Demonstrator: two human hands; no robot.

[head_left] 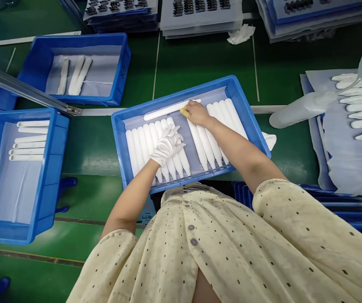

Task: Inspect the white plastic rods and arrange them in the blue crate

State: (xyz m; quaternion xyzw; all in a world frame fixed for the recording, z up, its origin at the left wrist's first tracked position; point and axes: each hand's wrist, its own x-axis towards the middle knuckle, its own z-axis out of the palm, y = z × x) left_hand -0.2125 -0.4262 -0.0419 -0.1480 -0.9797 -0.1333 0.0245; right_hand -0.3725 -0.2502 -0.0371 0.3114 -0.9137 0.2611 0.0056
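A blue tray [181, 185] lies in front of me, lined with pale paper, holding two rows of slim white tapered pieces and one white piece [165, 111] laid crosswise along its far side. My left hand [168, 145], in a white glove, rests over the left row [139, 147] with its fingers stretched out and apart, touching the pieces. My right hand [197, 112] is bare and curled at the top of the right row [228, 115]. Something small and yellow [185, 111] shows at its fingertips; whether it is a finger cover or a held piece I cannot tell.
Two more blue bins, the far bin [88, 100] and the left bin [46, 168], hold a few white pieces. A translucent squeeze bottle [300, 110] stands right, beside white pieces on paper [351, 164]. Stacked trays [201, 25] line the back. A metal bar [26, 86] crosses at left.
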